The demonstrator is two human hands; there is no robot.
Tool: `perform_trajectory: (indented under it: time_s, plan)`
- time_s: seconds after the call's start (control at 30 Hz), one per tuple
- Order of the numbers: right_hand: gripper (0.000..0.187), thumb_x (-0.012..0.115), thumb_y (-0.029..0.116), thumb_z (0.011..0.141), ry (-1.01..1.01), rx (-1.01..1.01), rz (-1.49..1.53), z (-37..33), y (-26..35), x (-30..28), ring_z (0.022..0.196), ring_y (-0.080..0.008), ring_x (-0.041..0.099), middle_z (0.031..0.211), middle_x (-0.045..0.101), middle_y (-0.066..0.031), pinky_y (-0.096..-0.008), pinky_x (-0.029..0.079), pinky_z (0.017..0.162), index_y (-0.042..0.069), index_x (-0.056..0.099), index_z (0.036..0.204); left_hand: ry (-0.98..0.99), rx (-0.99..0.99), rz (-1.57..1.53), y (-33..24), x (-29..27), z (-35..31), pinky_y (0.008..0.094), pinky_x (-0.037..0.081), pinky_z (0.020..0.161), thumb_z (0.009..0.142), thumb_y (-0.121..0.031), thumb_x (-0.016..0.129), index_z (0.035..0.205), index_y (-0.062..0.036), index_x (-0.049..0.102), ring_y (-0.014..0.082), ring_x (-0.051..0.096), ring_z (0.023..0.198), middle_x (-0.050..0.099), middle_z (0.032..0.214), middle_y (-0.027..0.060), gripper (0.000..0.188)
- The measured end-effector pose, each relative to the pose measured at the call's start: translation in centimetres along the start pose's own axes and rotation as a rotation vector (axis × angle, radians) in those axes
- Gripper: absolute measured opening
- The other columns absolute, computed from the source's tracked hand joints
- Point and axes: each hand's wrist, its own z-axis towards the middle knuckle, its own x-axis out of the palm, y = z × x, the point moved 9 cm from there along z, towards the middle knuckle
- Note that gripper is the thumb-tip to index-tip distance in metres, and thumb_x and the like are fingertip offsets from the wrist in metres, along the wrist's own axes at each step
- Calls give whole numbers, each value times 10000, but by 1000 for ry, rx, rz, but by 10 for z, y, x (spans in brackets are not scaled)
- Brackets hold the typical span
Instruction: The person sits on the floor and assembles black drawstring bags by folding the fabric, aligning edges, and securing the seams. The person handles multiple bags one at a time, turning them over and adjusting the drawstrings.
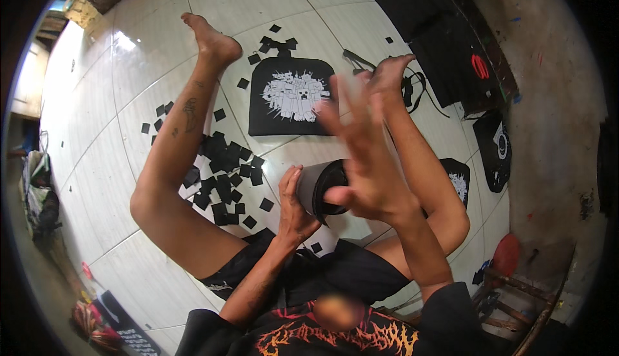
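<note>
My left hand (294,211) is closed around a roll of black sheet material (313,185), held above my lap with its hollow end facing right. My right hand (371,172) is raised over the right side of the roll, fingers spread and smeared by motion. Its thumb is close to the roll's open end; whether it touches cannot be told. Beyond the hands, a black panel with rounded top corners and a white printed picture (293,95) lies flat on the floor between my feet.
Many small black squares (222,153) are scattered on the tiled floor (116,182), mostly left of the roll. Black straps (418,88) lie by my right foot. Black fabric (438,53) with a red cord bundle (480,67) and another printed black piece (493,149) lie at right.
</note>
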Motion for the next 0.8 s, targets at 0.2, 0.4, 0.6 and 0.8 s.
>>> perform_trajectory:
  time_s: [0.2,0.4,0.6,0.8]
  plan:
    - [1136,322,987,901,82,2,-89,32,5,-14,1672,-534,-9,1852,68,-167,-833,22,1230,255,238,1766,-9,6,1,11,-2,-4,524,445,1198,701,-124,1015,1648,-78,205,447,492,1446,445,1580,245,1247]
    - [1254,308,1003,890,314,121,-84,16,-25,51,1683,-502,-52,1847,10,-211,-800,-20,1239,141,116,1780,-114,113,-60,3,-6,1,563,448,1150,657,-63,957,1623,-89,288,475,561,1336,526,1504,255,1175]
    - [1232,307,973,929,140,57,131,30,-18,-7,1688,-485,-65,1849,14,-210,-743,-57,1267,102,105,1777,-86,-1,-28,8,-7,-7,562,427,1166,655,-79,962,1597,-84,348,446,565,1350,534,1508,236,1125]
    - [1140,448,880,964,255,69,23,27,-3,42,1682,-500,-8,1824,92,-258,-691,-9,1309,80,230,1745,-72,-19,-9,5,-5,-3,546,430,1163,651,-81,960,1591,-80,363,446,559,1360,538,1508,232,1114]
